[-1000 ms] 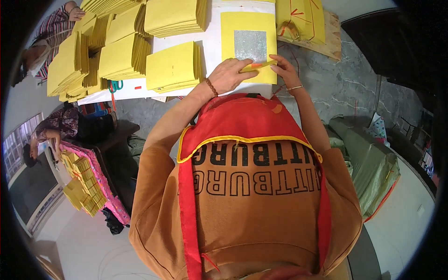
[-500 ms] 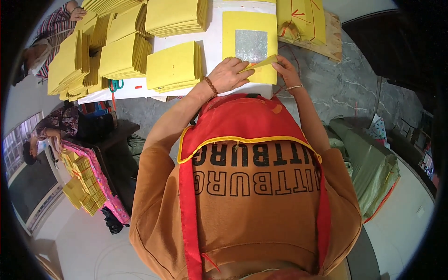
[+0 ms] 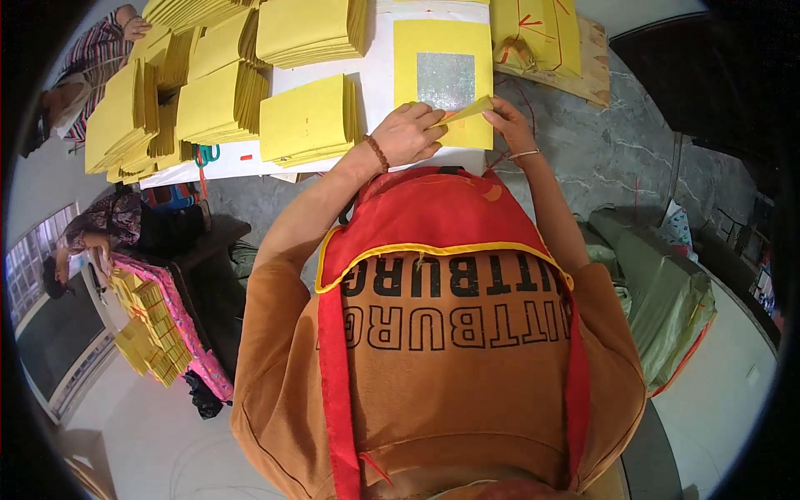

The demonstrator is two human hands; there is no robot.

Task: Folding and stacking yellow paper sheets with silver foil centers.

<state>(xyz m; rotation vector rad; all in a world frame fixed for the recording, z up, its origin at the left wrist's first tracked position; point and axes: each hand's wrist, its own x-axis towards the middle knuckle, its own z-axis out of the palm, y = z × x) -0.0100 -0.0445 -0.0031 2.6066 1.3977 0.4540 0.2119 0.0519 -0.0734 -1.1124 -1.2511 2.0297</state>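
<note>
A yellow paper sheet [image 3: 408, 62] with a silver foil square [image 3: 446, 79] lies flat on the table in front of me. Along its near part, a narrow folded strip of yellow paper [image 3: 464, 112] stands up at a slant, with a bit of orange-red beneath. My left hand [image 3: 407, 133], a beaded bracelet at its wrist, has its fingers closed on the strip's left end. At the other end, my right hand [image 3: 510, 125], wearing a thin bangle, pinches the strip's tip between thumb and fingers. Whether strip and sheet are one piece I cannot tell.
Stacks of folded yellow paper [image 3: 308, 121] fill the table's left side. Green-handled scissors [image 3: 207, 155] lie by its near edge. A wrapped yellow bundle [image 3: 533, 37] rests on a board [image 3: 590, 71] at right. Two other people work at left, one beside a pink-covered table [image 3: 204, 367].
The view has shifted very slightly. My fingers have moved a little along the strip; both hands stay on it.
</note>
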